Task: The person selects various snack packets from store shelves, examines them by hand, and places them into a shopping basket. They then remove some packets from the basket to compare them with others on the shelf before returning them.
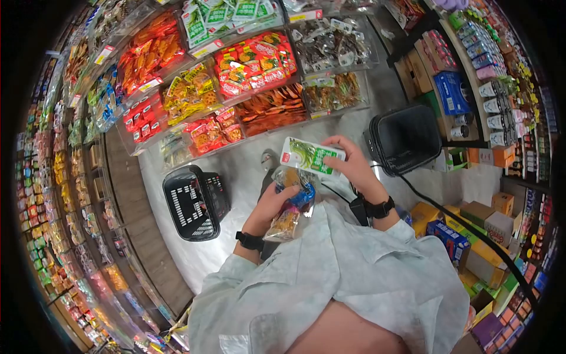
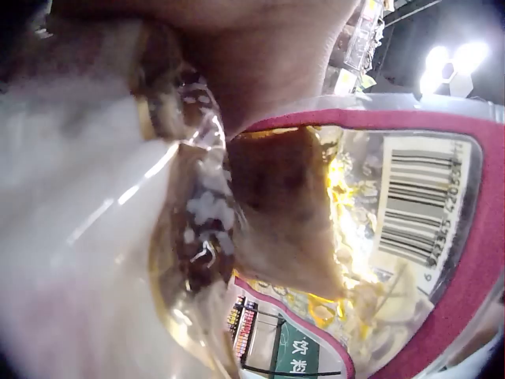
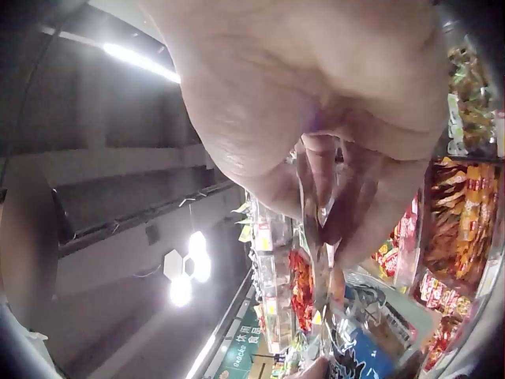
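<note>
My right hand pinches a flat green and white snack packet near its right end, printed side up in the head view. In the right wrist view that hand fills the top, with the packet seen edge-on between thumb and fingers. Just below and to the left, my left hand grips several clear snack packets, its thumb across them. One has a blue label; another, yellowish packet hangs lower. A clear packet with a dark pink border and barcode shows in the left wrist view.
Slanted bins hold red snack packets, yellow packets and dark ones. A black shopping basket stands on the floor at left, another black basket at right. Cardboard boxes are stacked at lower right. Packed shelves line both sides.
</note>
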Motion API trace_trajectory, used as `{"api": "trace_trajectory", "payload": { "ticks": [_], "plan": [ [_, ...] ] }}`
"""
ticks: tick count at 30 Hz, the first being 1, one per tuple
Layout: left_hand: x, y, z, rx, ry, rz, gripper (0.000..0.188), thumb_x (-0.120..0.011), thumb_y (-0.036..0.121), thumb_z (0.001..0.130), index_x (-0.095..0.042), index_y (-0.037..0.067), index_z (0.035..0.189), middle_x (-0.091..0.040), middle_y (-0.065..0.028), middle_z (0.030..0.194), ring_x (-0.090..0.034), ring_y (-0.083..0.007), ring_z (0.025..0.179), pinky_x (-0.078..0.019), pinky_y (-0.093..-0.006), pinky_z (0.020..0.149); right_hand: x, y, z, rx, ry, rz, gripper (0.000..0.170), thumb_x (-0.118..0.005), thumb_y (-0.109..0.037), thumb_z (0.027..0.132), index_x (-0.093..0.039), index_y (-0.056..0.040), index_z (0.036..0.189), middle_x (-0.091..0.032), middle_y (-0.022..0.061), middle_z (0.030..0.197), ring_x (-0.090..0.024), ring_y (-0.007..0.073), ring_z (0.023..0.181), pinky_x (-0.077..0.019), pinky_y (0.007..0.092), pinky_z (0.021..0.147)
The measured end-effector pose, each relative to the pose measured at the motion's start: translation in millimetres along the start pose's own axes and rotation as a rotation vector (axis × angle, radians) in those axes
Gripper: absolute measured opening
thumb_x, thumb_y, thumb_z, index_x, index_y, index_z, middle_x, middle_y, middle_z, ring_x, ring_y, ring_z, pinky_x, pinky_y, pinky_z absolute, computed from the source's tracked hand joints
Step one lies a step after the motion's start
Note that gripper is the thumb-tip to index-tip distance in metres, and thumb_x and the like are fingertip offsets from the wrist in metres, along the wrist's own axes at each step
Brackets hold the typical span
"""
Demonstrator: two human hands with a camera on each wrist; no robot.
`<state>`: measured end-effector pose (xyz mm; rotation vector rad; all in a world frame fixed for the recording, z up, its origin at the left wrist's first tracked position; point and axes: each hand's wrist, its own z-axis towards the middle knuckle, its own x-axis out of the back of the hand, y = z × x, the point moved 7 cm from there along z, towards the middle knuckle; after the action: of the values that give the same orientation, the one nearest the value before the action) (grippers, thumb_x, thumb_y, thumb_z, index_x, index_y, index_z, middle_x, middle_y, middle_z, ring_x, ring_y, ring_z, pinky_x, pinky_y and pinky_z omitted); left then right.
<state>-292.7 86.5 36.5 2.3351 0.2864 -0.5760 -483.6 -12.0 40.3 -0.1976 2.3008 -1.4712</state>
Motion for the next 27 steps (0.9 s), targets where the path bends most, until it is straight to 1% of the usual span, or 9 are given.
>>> {"api": "trace_trajectory", "payload": {
  "ticks": [1,2,6,9,14,16,19,24,27],
  "plan": [
    [5,2,0,0.006,-0.019,-0.014,0.034,-0.064,0.018,0.099,-0.059,-0.001,0.127,-0.07,-0.0093,0.108,-0.071,-0.0183,0.089,-0.0602,-0.0331,0.078,-5,-3,2,-0.028,-0.01,-0.028,0.035,-0.072,-0.004,0.09,-0.061,-0.0063,0.123,-0.066,0.002,0.11,-0.064,0.0092,0.094,-0.0524,0.025,0.079],
    [11,6,0,-0.001,-0.033,-0.002,0.035,-0.064,0.018,0.099,-0.058,-0.001,0.128,-0.07,-0.0093,0.108,-0.071,-0.0184,0.089,-0.0603,-0.0331,0.077,-8,0,9,0.007,-0.021,-0.032,0.035,-0.073,-0.004,0.09,-0.059,-0.0053,0.122,-0.067,0.002,0.106,-0.064,0.009,0.091,-0.0522,0.0251,0.077],
    [41,18,0,-0.017,-0.009,-0.018,0.036,-0.062,0.019,0.1,-0.056,-0.001,0.13,-0.07,-0.0094,0.107,-0.071,-0.0184,0.087,-0.0603,-0.0333,0.077,-29,4,34,-0.045,-0.003,0.018,0.04,-0.074,-0.005,0.091,-0.054,-0.0048,0.126,-0.068,0.0042,0.105,-0.065,0.0098,0.092,-0.0525,0.026,0.078],
    [70,35,3,-0.03,-0.043,-0.045,0.036,-0.062,0.019,0.101,-0.056,-0.001,0.13,-0.07,-0.0092,0.109,-0.07,-0.0185,0.09,-0.0603,-0.0338,0.078,-59,-9,58,-0.027,0.038,0.086,0.042,-0.074,-0.005,0.091,-0.053,-0.004,0.128,-0.068,0.0045,0.106,-0.065,0.0101,0.092,-0.0523,0.0258,0.078],
    [110,76,0,-0.097,-0.07,-0.059,0.039,-0.064,0.022,0.1,-0.057,-0.001,0.131,-0.07,-0.0062,0.11,-0.069,-0.0151,0.093,-0.0578,-0.0293,0.081,-99,-34,108,-0.021,0.136,0.15,0.041,-0.072,-0.007,0.094,-0.053,-0.0033,0.13,-0.068,0.0038,0.109,-0.065,0.0085,0.093,-0.0526,0.0231,0.077],
    [129,84,-3,-0.062,-0.076,-0.034,0.039,-0.064,0.022,0.1,-0.057,-0.001,0.132,-0.07,-0.0062,0.112,-0.069,-0.0145,0.095,-0.0572,-0.0295,0.083,-115,-47,124,-0.027,0.151,0.103,0.037,-0.07,-0.008,0.096,-0.053,-0.0028,0.129,-0.068,0.0034,0.112,-0.066,0.0073,0.094,-0.0537,0.022,0.077],
    [154,96,-8,-0.05,-0.09,-0.052,0.038,-0.064,0.022,0.1,-0.059,0.0,0.131,-0.07,-0.0055,0.113,-0.068,-0.0137,0.095,-0.0566,-0.03,0.086,-146,-62,146,0.013,0.214,0.193,0.034,-0.069,-0.008,0.098,-0.054,-0.0033,0.128,-0.068,0.0035,0.111,-0.067,0.0083,0.094,-0.0545,0.0226,0.078],
    [183,106,-6,-0.052,-0.126,-0.122,0.037,-0.064,0.023,0.101,-0.059,0.0,0.13,-0.069,-0.0058,0.113,-0.068,-0.0141,0.096,-0.0561,-0.0299,0.087,-169,-39,175,-0.036,0.233,0.236,0.033,-0.068,-0.01,0.099,-0.054,-0.0041,0.128,-0.068,0.0047,0.114,-0.068,0.011,0.098,-0.0561,0.0276,0.081],
    [194,110,0,-0.042,-0.116,-0.149,0.036,-0.063,0.023,0.101,-0.059,0.0,0.13,-0.069,-0.006,0.113,-0.068,-0.0142,0.097,-0.0561,-0.03,0.087,-180,-37,184,-0.089,0.228,0.276,0.031,-0.066,-0.01,0.1,-0.053,-0.0037,0.127,-0.067,0.0053,0.116,-0.068,0.0134,0.101,-0.0569,0.0312,0.085]
  ]
}}
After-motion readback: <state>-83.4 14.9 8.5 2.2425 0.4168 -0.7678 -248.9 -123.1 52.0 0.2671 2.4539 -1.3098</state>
